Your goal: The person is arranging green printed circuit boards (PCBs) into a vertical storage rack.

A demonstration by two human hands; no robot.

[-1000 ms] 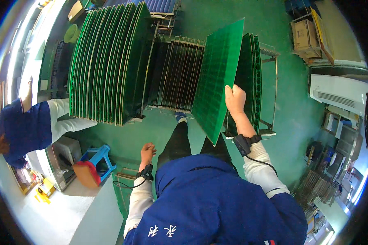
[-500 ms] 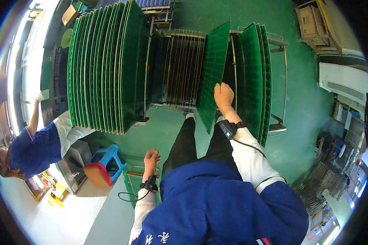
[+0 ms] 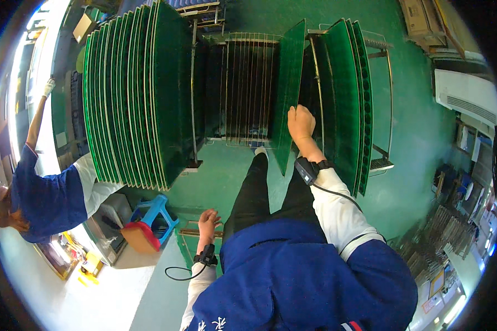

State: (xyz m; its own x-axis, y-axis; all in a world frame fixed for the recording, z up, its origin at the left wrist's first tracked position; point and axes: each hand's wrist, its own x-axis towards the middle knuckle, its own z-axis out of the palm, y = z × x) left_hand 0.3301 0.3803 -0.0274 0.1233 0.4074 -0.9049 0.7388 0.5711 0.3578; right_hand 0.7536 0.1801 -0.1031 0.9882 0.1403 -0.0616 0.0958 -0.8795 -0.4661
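My right hand [image 3: 301,122] is closed on the right-hand edge of a thin green circuit board panel [image 3: 289,83], its fingers wrapped over the edge. The panel stands upright and slightly tilted at the right side of a wire rack [image 3: 252,36]. Thin upright wires divide this rack. Low at my left side, my left hand [image 3: 209,223] hangs with its fingers loosely bent and apart, holding nothing. Dark straps with small devices circle both my wrists.
On the left stands a dense row of upright green panels [image 3: 171,94] in a rack. Several more panels [image 3: 337,88] stand at the right. A blue stool [image 3: 159,212] is at lower left. Beyond it, a co-worker [image 3: 52,201] reaches out a gloved hand. A cardboard box [image 3: 419,19] sits at far right.
The view has shifted slightly. My right hand keeps its grip on the panel, which now shows more narrowly. My left hand stays low at my side. The co-worker's arm has moved a little.
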